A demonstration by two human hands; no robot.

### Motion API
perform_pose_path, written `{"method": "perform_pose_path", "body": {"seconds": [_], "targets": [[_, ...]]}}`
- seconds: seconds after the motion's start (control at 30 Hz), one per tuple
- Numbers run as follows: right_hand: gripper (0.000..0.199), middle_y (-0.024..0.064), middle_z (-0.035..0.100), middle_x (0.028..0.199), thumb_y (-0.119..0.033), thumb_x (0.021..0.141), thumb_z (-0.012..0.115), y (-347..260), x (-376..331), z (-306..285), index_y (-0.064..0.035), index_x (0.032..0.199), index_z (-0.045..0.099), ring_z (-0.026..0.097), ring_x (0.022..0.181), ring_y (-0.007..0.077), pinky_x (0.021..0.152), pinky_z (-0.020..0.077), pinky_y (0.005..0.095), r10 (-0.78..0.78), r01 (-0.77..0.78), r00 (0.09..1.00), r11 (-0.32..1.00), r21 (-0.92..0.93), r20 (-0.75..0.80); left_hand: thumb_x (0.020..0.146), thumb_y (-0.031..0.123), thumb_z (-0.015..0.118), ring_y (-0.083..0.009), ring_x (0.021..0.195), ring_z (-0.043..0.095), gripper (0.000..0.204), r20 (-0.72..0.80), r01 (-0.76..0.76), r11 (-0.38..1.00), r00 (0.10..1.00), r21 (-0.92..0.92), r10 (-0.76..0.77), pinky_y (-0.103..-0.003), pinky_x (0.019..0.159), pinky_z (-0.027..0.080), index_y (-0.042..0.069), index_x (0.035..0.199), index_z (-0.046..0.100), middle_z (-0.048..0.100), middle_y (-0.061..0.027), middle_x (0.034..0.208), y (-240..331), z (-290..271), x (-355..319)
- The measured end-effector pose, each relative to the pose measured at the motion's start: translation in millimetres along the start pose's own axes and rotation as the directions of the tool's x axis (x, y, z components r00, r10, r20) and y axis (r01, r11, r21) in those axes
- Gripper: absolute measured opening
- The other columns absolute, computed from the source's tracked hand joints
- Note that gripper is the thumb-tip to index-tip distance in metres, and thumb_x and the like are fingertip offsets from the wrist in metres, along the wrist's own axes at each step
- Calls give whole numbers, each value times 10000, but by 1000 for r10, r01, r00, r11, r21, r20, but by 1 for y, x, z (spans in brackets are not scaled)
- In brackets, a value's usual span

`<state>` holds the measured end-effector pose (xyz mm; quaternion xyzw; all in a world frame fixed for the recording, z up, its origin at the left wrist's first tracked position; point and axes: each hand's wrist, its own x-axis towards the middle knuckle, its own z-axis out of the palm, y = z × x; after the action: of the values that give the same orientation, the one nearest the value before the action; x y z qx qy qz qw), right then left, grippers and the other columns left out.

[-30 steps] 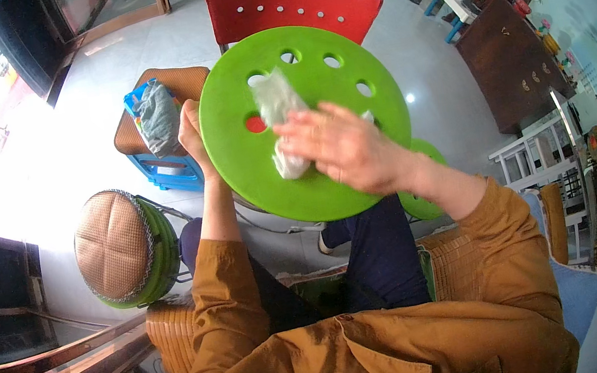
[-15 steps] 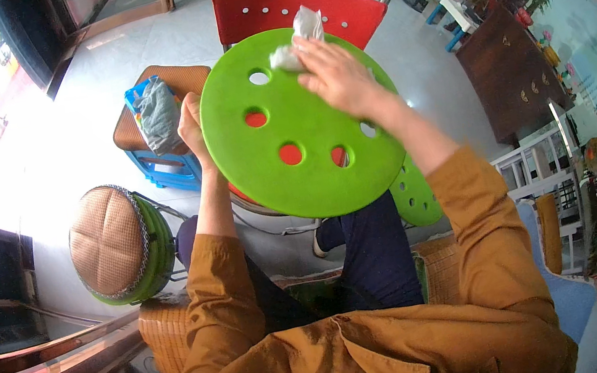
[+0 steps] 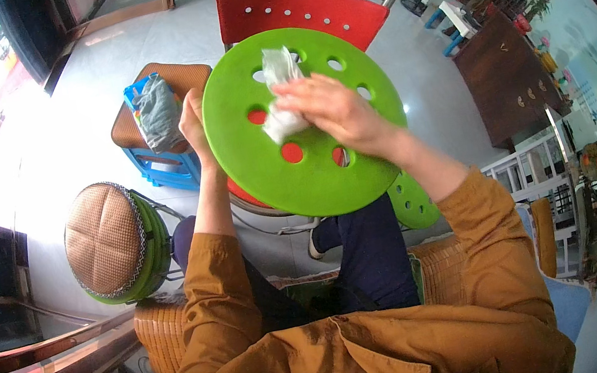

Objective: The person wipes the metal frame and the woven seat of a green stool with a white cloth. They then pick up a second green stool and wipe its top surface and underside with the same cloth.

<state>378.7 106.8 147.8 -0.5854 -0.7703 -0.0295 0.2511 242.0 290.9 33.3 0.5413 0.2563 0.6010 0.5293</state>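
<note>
A green round stool seat point(image 3: 261, 192) with a ring of holes is tilted up in front of me, over my lap. At its left rim, my left hand point(image 3: 195, 128) is closed round the edge, its fingers partly hidden behind. My right hand point(image 3: 334, 112) lies over the middle of the seat and presses a crumpled white wipe point(image 3: 282, 65) against the surface. Parts of the wipe stick out above and below the fingers. Bent metal tubing point(image 3: 297, 227) shows beneath the seat.
A red chair back point(image 3: 295, 9) stands beyond the seat. To the left, a brown-topped blue stool point(image 3: 128, 131) carries a grey cloth point(image 3: 158, 115) and a blue pack point(image 3: 134, 95). Nearer stands a cushioned round stool point(image 3: 108, 242). Another green seat point(image 3: 412, 200) is at right, below my forearm.
My right hand has slid with the wipe from the seat's upper edge down and slightly left to its middle. My left hand keeps its hold on the rim.
</note>
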Motion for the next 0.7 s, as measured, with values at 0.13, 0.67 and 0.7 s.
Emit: {"method": "perform_pose_path", "body": {"seconds": [0.13, 0.67, 0.7], "targets": [[367, 79, 550, 1446, -114, 980, 518, 56, 51, 20, -117, 1338, 600, 517, 1328, 244, 1113, 382, 441, -18, 7, 998, 984, -176, -61, 1080, 283, 461, -55, 637, 491, 385, 13, -12, 1000, 1000, 25, 12, -280, 545, 423, 26, 808, 551, 544, 21, 664, 1, -3, 1], [510, 133, 469, 1507, -136, 901, 592, -37, -24, -7, -17, 1391, 519, 441, 1394, 311, 1153, 328, 522, 90, -72, 993, 974, -215, 76, 1080, 280, 464, -41, 635, 416, 355, -15, -39, 995, 999, 96, 41, -257, 542, 379, 80, 794, 525, 473, 61, 674, 10, -3, 1], [503, 133, 476, 1501, -117, 893, 596, -49, -34, -13, -20, 1382, 529, 438, 1397, 313, 1153, 328, 524, 106, -87, 990, 979, -185, 94, 1081, 277, 463, -41, 635, 414, 354, -7, -22, 998, 1000, 55, 22, -257, 541, 378, 81, 790, 516, 469, 63, 676, 11, -2, 0]]}}
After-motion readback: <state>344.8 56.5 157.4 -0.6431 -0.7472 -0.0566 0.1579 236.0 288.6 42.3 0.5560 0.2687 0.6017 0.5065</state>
